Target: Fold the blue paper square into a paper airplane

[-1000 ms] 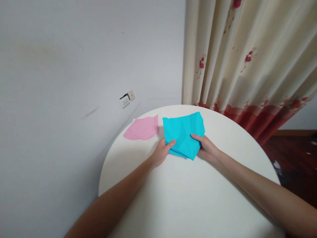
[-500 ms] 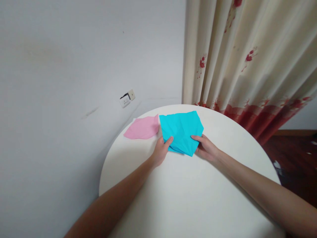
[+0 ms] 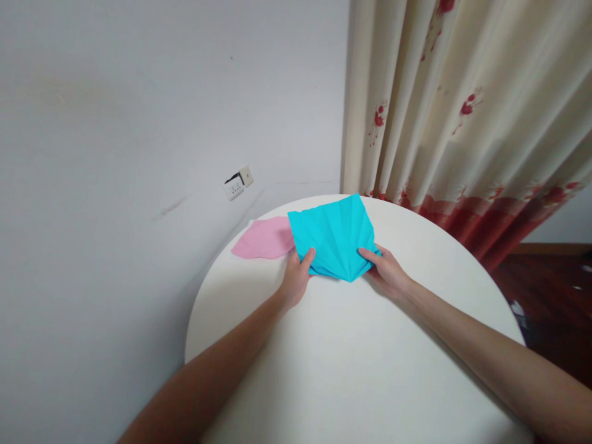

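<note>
The turquoise sheet you hold is bright and plain, with a straight left edge, a peaked top corner and creases fanning up from a point at its lower edge, where folded layers show. You have it clamped in both hands over the far part of the round white table: your left hand pinches the lower left corner, thumb on top, and your right hand grips the lower right side the same way; fingers underneath are mostly hidden. Compared with a second ago, the sheet sits further left and farther from you, its top corner higher in view, and it now covers the right end of the pink sheet, which stays on the table.
</note>
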`<action>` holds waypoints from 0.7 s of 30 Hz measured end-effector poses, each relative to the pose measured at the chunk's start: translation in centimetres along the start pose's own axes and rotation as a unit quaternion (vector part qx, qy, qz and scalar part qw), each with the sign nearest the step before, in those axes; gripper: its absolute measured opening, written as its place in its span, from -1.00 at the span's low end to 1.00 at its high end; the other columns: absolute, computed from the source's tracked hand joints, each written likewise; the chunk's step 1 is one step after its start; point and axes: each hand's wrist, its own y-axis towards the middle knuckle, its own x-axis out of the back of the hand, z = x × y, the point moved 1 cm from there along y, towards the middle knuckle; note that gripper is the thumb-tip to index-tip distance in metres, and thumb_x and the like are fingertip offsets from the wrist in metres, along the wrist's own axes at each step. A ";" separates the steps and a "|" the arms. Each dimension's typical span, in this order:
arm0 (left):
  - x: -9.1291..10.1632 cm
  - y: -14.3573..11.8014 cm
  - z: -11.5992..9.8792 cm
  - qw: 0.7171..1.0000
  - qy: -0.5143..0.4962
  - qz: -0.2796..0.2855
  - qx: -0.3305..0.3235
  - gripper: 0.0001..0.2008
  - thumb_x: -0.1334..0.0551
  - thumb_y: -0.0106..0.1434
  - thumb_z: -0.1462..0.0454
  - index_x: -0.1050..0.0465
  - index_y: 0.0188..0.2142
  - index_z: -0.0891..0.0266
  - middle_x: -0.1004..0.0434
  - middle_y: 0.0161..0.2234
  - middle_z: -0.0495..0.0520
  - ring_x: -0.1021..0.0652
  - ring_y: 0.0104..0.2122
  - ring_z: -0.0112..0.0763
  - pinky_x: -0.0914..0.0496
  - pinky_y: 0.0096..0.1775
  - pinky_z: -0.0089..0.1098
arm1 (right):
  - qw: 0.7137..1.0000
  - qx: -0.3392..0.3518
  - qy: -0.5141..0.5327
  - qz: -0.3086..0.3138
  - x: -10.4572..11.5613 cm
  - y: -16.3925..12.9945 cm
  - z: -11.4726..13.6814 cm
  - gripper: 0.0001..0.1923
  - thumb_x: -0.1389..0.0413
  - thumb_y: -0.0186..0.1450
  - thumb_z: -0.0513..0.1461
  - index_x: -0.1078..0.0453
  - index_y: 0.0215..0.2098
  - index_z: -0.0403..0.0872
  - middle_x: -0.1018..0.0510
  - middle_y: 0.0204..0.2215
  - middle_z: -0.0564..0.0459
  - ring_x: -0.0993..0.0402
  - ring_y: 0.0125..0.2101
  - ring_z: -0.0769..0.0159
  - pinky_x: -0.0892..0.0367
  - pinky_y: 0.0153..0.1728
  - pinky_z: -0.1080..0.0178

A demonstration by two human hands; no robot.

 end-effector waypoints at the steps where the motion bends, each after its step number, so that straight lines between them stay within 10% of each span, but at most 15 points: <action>1: 0.2 0.1 -0.1 1.000 0.011 -0.002 0.000 -0.43 -0.43 0.17 0.03 -0.44 0.13 0.13 -0.51 0.16 0.16 -0.50 0.15 0.00 -0.44 0.14 -0.02 | 1.000 0.004 -0.020 -0.009 0.2 0.0 0.0 -0.60 -0.42 0.12 -0.12 -0.53 -0.11 -0.03 -0.68 -0.12 -0.02 -0.58 -0.16 0.16 -0.51 -0.08 0.10; 9: 1.8 0.8 -1.8 0.994 0.088 -0.028 0.049 -0.41 -0.44 0.17 0.01 -0.40 0.13 0.09 -0.53 0.11 0.15 -0.62 -0.09 -0.12 -0.64 -0.23 -0.17 | 0.994 0.045 -0.104 -0.008 0.7 0.4 -0.1 -0.64 -0.47 -0.04 -0.12 -0.53 -0.32 -0.01 -0.67 -0.33 0.06 -0.56 -0.32 0.19 -0.48 -0.22 0.15; 17: 1.9 0.1 -0.8 0.969 0.026 0.160 0.188 -0.49 -0.52 0.09 0.27 -0.49 0.03 0.17 -0.59 0.03 0.20 -0.62 -0.02 -0.13 -0.44 0.14 -0.04 | 0.973 0.123 -0.172 -0.096 1.7 1.3 -0.6 -0.64 -0.45 -0.07 -0.05 -0.43 -0.51 -0.03 -0.52 -0.57 0.14 -0.39 -0.51 0.30 -0.35 -0.44 0.23; 21: 2.1 0.3 -0.2 0.975 0.015 0.122 0.184 -0.72 -0.51 0.11 0.26 -0.54 -0.22 0.25 -0.62 -0.23 0.10 -0.63 -0.21 -0.31 -0.42 0.15 -0.08 | 0.969 0.144 -0.169 -0.112 1.8 1.3 -0.5 -0.64 -0.44 -0.04 -0.05 -0.38 -0.52 -0.01 -0.50 -0.57 0.15 -0.38 -0.51 0.30 -0.37 -0.41 0.21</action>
